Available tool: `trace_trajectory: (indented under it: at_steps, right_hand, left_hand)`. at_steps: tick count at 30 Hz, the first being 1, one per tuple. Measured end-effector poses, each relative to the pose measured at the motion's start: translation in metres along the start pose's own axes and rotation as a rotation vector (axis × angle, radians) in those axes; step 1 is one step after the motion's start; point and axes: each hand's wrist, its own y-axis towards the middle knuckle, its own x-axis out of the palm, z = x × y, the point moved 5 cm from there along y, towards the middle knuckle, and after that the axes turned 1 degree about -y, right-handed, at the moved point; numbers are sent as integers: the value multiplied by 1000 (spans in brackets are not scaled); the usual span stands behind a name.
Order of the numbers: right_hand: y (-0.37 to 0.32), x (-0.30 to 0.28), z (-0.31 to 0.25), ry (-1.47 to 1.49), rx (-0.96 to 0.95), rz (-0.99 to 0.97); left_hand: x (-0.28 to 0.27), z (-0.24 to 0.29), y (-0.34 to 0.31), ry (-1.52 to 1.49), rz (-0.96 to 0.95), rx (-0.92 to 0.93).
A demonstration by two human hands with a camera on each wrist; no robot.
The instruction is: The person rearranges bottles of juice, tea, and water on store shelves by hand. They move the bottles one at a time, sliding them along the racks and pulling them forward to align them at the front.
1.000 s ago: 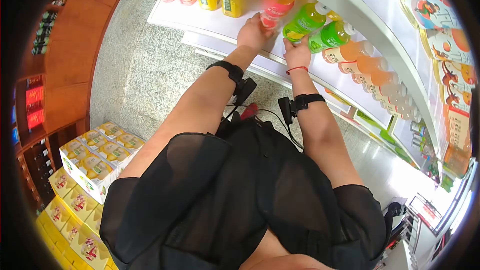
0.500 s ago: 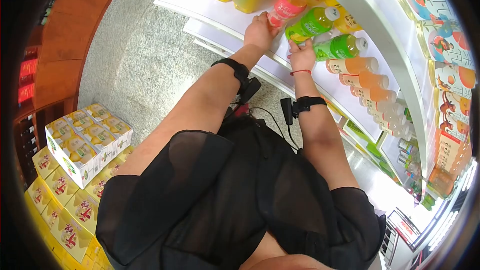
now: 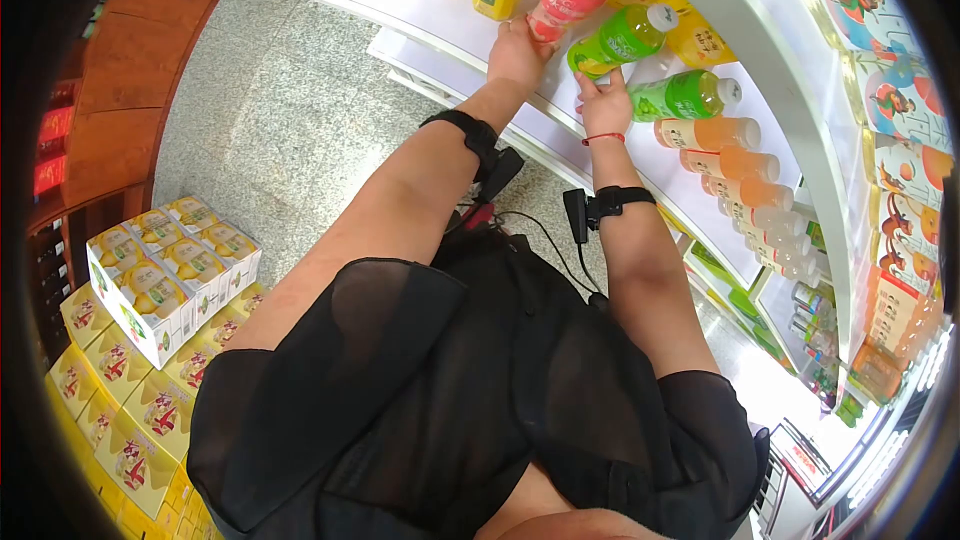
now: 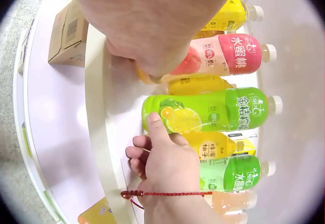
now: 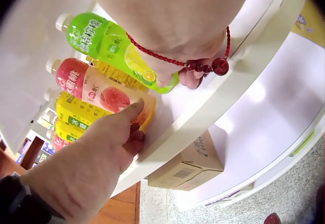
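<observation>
In the head view, our left hand (image 3: 517, 58) holds the lower part of a pink-labelled clear plastic bottle with white cap (image 3: 570, 0), and our right hand (image 3: 606, 112) pinches the base of a bright green plastic bottle with white cap (image 3: 622, 40). Both bottles stand at the front of a white curved shelf (image 3: 430, 30). Beside the green one is a second green bottle (image 3: 685, 95). Only this view shows the white carton of yellow packs (image 3: 170, 250).

In the left wrist view, we see what the head view hides: the right thumb lies on the green bottle's lower side, and the other fingers are bent near its base. A brown cardboard box (image 4: 68, 36) also appears; the left fingertips are mostly covered.

In the right wrist view, the left thumb presses on the pink bottle, with the fingers bent below.

We judge that the bottles are full, so rather heavy, not fragile, firm with slightly soft walls, and smooth enough to slip; the middle of the body would give surer hold than the base.
</observation>
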Motion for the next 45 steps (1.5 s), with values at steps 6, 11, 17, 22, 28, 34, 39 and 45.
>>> trace_trajectory:
  at_steps: [6,11,17,22,28,34,39,45]
  right_hand:
    - [-1,0,-3,-3,-21,-4]
    - [0,0,-1,28,-13,-18]
    - [1,1,1,15,-27,-11]
    - [-2,0,-2,57,-24,-17]
    - [1,1,1,21,-37,-6]
    - [4,3,1,-61,-60,23]
    - [-1,1,-5,4,-12,-12]
    - [-3,2,-9,73,20,5]
  left_hand:
    - [0,0,-1,-7,-1,-6]
    - [-1,1,-1,-2,7,-1]
    - [1,-3,2,10,11,-14]
    - [-1,-4,4,14,40,-30]
    - [-3,-4,2,0,59,-29]
    - [-4,-3,2,-27,37,-52]
    - [-6,-1,2,-62,5,-93]
    - [-5,-3,4,-64,-9,-63]
